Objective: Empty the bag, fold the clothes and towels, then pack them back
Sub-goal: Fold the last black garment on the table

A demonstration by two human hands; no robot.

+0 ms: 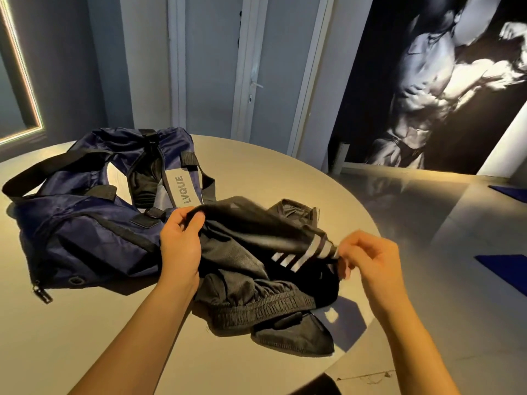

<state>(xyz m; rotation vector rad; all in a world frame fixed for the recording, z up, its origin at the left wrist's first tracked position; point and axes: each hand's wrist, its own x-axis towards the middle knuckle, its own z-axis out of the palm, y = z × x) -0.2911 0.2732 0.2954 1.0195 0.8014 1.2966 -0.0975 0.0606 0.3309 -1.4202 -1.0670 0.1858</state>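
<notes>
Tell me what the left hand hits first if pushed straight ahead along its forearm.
Probably the navy bag, near its grey LVQUE panel; the left hand grips the black garment. Depth unclear.

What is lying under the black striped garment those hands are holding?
Under the striped garment, gripped by the left hand and right hand, a crumpled dark piece with an elastic waistband lies on the table. Anything beneath that heap is hidden.

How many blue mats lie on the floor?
2. One blue mat lies at the far right edge; the second blue mat lies nearer, below it. Others may be out of frame.
</notes>
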